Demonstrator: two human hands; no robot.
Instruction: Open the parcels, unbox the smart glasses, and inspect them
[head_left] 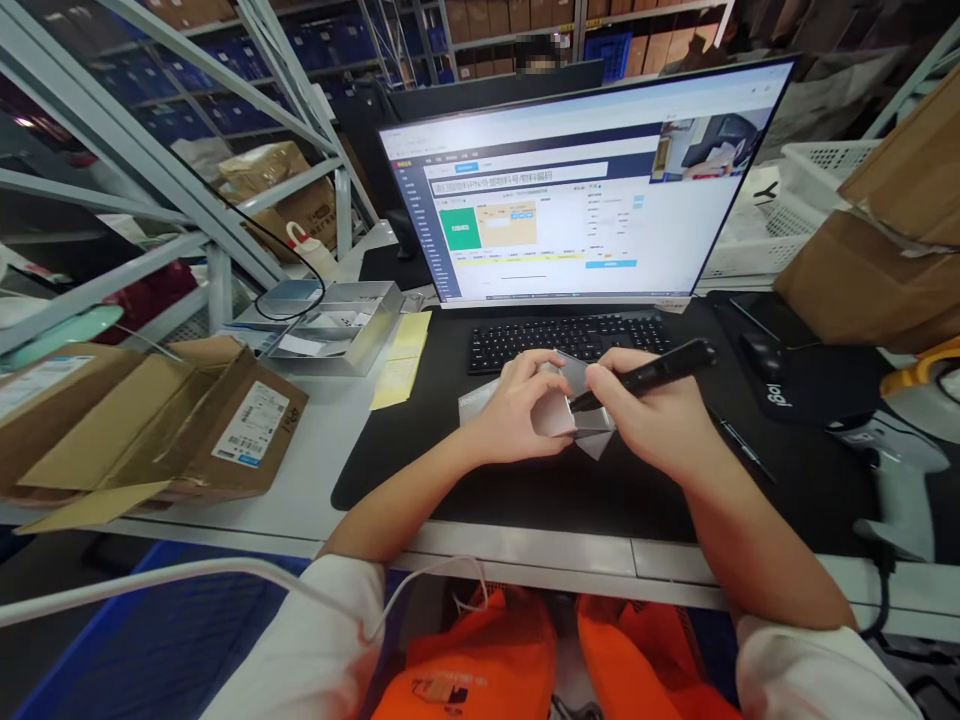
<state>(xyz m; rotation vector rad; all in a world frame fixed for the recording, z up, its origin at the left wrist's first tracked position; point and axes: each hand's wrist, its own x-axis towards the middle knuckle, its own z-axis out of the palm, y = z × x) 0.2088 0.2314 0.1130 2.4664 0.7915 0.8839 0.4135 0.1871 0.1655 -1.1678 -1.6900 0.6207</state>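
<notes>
In the head view, my left hand point(517, 410) curls its fingers around a small silvery-grey box point(553, 415) above the black desk mat. My right hand point(660, 420) grips a thick black marker pen point(671, 368), its lower end against the box's top edge. The right thumb and fingertips are close to that same edge. Under the hands lies a pale printed piece point(472, 402), partly covered by the left hand. The keyboard point(517, 342) sits just beyond both hands.
Behind the keyboard stands a monitor point(555, 220). An open cardboard box point(247, 430), a grey tray point(367, 345) and yellow paper point(401, 360) lie left. On the right are a pen point(742, 445), a mouse point(761, 355), a barcode scanner point(896, 470), a tape roll point(930, 385) and a carton point(870, 280).
</notes>
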